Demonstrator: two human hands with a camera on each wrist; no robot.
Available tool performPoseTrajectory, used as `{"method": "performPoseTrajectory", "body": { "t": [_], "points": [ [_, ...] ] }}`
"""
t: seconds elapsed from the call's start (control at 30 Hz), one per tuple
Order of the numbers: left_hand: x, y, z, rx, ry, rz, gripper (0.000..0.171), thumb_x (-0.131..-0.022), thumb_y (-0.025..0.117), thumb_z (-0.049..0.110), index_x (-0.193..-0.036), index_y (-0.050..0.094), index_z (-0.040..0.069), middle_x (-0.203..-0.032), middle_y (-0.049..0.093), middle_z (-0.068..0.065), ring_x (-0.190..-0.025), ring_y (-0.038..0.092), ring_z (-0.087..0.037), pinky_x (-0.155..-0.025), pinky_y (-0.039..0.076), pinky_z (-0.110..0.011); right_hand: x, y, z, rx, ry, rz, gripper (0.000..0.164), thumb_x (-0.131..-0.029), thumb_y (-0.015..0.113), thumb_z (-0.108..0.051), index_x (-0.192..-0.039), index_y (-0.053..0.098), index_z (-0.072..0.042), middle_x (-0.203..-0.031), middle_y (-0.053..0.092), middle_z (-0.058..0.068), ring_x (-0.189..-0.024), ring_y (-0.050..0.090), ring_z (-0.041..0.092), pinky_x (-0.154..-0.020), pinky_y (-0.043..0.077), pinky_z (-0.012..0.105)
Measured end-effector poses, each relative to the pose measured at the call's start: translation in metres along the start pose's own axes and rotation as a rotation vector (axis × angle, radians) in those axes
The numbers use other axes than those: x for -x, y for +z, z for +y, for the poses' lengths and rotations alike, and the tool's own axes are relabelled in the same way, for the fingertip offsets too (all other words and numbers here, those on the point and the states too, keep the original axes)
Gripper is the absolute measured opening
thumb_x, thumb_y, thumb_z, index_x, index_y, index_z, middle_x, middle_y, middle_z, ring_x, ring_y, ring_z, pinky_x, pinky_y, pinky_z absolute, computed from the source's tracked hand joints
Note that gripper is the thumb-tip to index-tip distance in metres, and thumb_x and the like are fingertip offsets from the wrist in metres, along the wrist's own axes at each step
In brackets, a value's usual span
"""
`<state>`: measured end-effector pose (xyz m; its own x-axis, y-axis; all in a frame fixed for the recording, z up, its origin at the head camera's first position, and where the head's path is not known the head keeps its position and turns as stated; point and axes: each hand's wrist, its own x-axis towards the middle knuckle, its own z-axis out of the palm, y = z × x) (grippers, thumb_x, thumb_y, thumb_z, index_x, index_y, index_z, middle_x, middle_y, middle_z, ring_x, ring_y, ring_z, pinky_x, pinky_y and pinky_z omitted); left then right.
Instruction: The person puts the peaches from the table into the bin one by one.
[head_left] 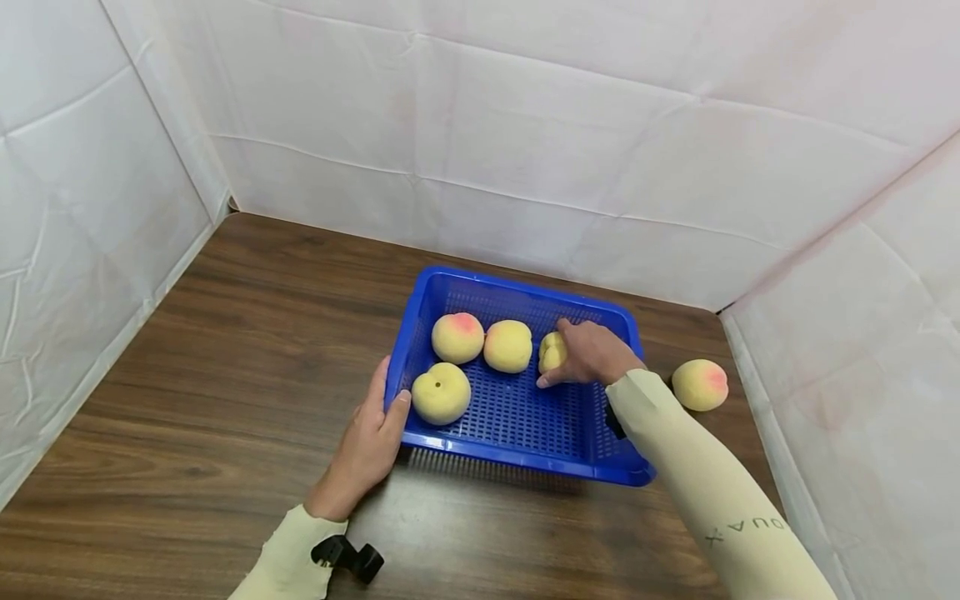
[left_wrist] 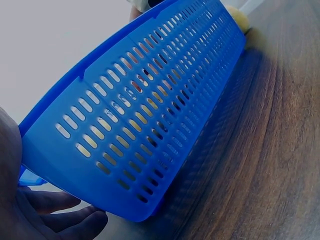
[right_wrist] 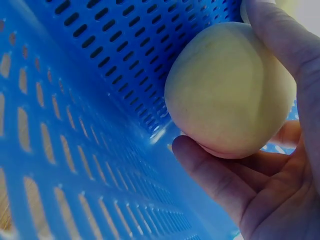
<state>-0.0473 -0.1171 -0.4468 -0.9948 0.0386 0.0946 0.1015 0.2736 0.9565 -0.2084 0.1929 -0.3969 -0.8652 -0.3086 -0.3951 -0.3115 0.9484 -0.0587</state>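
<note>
A blue slotted plastic basket (head_left: 517, 457) stands on the table, its left end gripped by my left hand (head_left: 372, 442), thumb over the rim and fingers outside the wall. In the left wrist view the curled fingers (left_wrist: 85, 222) show beside the basket's corner. Inside the basket, toward its right end, my right hand (head_left: 596, 352) holds a yellow peach (right_wrist: 230, 90) between thumb and fingers. Three more peaches lie in the basket: one with a pink blush (head_left: 457, 337), a yellow one (head_left: 508, 347) beside it, and another (head_left: 441, 394) nearer the front left corner.
One pink-tipped peach (head_left: 700, 385) sits on the brown wooden table (head_left: 225, 400), outside the basket to the right. White sheeting (head_left: 487, 108) walls off the back and both sides. A black wrist mount (head_left: 348, 557) is on my left forearm.
</note>
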Motion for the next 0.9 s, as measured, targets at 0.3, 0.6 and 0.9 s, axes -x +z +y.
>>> {"method": "performPoseTrajectory", "body": {
  "t": [0.3,0.6,0.9],
  "points": [
    [0.0003,-0.0007,0.0011,-0.011,0.0,0.003,0.056,-0.104,0.04,0.026,-0.153,0.014,0.018,-0.149,0.035,-0.015,-0.132,0.035,-0.026,-0.107,0.031,-0.055,0.0003,0.0012,0.0001,-0.006,-0.007,0.017,0.096,-0.064,0.076,-0.067,-0.132,0.046,-0.006,-0.098,0.06,0.011,-0.085,0.057,0.026,-0.075,0.051,0.044],
    [-0.0005,-0.0002,0.0002,-0.001,0.006,0.003,0.055,-0.104,0.04,0.022,-0.153,0.015,0.017,-0.149,0.035,-0.014,-0.132,0.035,-0.025,-0.107,0.03,-0.054,0.002,-0.0002,-0.0013,0.011,-0.022,0.034,0.093,-0.064,0.077,-0.065,-0.129,0.048,-0.005,-0.093,0.06,0.009,-0.082,0.057,0.025,-0.074,0.051,0.043],
    [-0.0007,0.0,0.0002,0.009,0.007,0.002,0.055,-0.104,0.04,0.021,-0.153,0.015,0.02,-0.149,0.035,-0.013,-0.132,0.035,-0.025,-0.107,0.03,-0.055,0.003,-0.0034,-0.0016,0.016,-0.048,0.042,0.082,-0.065,0.077,-0.064,-0.12,0.052,-0.007,-0.089,0.059,0.006,-0.078,0.056,0.023,-0.07,0.051,0.04]
  ]
}}
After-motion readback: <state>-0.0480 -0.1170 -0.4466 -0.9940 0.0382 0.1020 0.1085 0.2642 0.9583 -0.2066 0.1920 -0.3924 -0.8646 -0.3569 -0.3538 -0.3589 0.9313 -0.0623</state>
